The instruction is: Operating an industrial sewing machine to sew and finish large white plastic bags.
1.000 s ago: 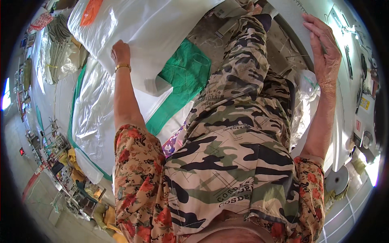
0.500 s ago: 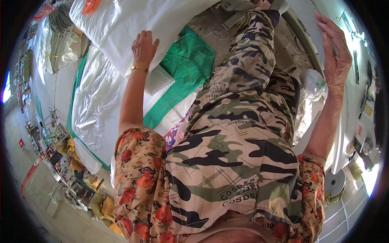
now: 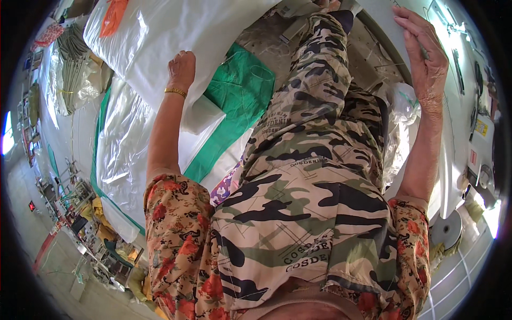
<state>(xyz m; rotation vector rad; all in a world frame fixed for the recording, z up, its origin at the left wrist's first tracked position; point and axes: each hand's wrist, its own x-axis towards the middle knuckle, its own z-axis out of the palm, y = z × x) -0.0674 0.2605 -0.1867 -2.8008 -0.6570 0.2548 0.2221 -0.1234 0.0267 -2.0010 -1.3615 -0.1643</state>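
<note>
My left hand (image 3: 181, 69) lies with curled fingers on a large white plastic-covered sheet (image 3: 176, 32) that stretches across the upper left. A gold bracelet sits on that wrist. Below the sheet, a green cloth (image 3: 240, 101) shows next to my camouflage trouser leg (image 3: 309, 160). My right hand (image 3: 426, 58) rests flat, fingers stretched out, on the edge of a white tabletop (image 3: 458, 128) at the upper right. It holds nothing that I can see.
Clear plastic-wrapped white bundles (image 3: 122, 154) are stacked at the left. A crumpled clear bag (image 3: 397, 122) lies by my right thigh. Olive cloth bundles (image 3: 74, 64) sit far left, an orange piece (image 3: 113, 16) at the top, and a tape roll (image 3: 447, 229) at the lower right.
My left hand has slid to the right and upward along the white sheet and its fingers have curled. The right hand has shifted slightly toward the picture's upper right edge.
</note>
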